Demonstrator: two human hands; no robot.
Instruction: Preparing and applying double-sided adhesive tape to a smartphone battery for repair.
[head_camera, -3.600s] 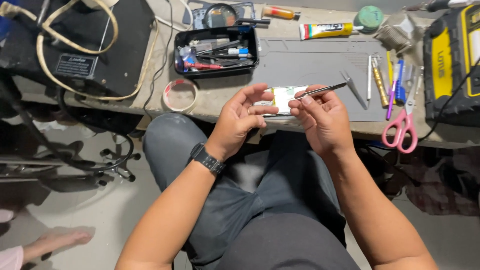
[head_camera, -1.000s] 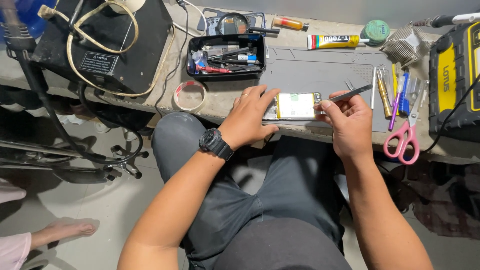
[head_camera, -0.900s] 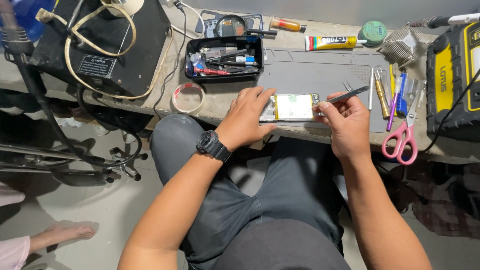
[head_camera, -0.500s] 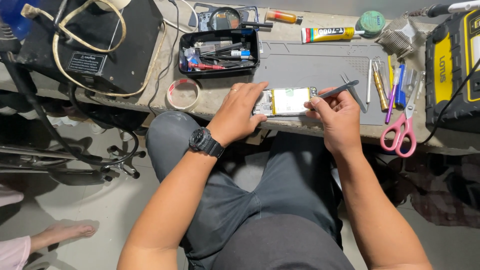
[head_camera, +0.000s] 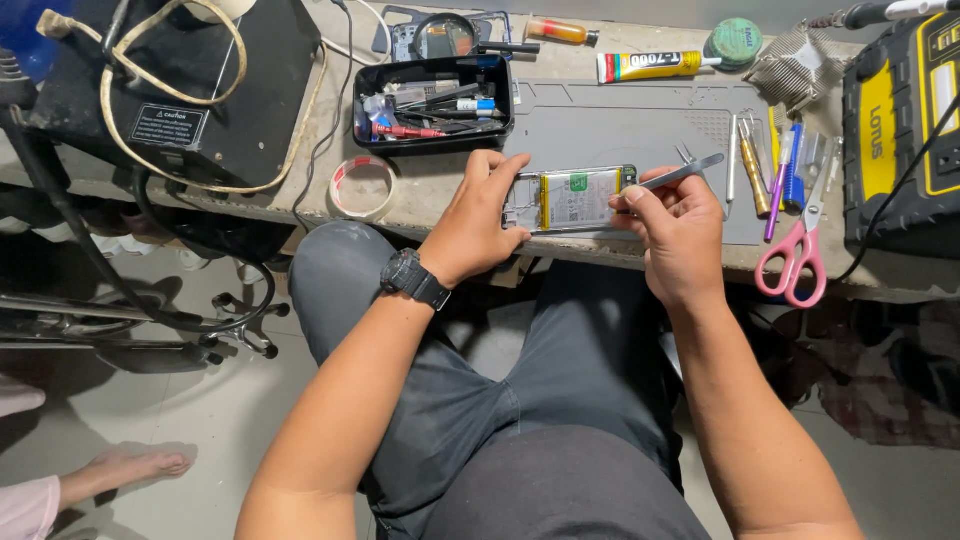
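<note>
Landmark: grey work mat (head_camera: 640, 125) on the bench.

Opened phone (head_camera: 572, 198), back cover off and yellow-white battery exposed, lies on the near edge of the mat. 3.6 s ago it was lifted off the mat, toward the body; since 1.0 s ago it has rested on the mat.

Left hand (head_camera: 478, 218): fingers clasp the phone's left end and hold it flat. Grip unchanged over the last second.

Right hand (head_camera: 672, 232): pinches metal tweezers (head_camera: 682, 174) at the phone's right end, handle angled up and right across the mat. Where the tips sit, cannot tell: the fingers hide them.

Beyond the mat's left corner: black parts tray (head_camera: 433, 103). Left of the mat, tape roll (head_camera: 362, 186). Right of the mat: pink-handled scissors (head_camera: 797, 255). Glue tube (head_camera: 648, 66) lies just beyond the mat's far edge.
</note>
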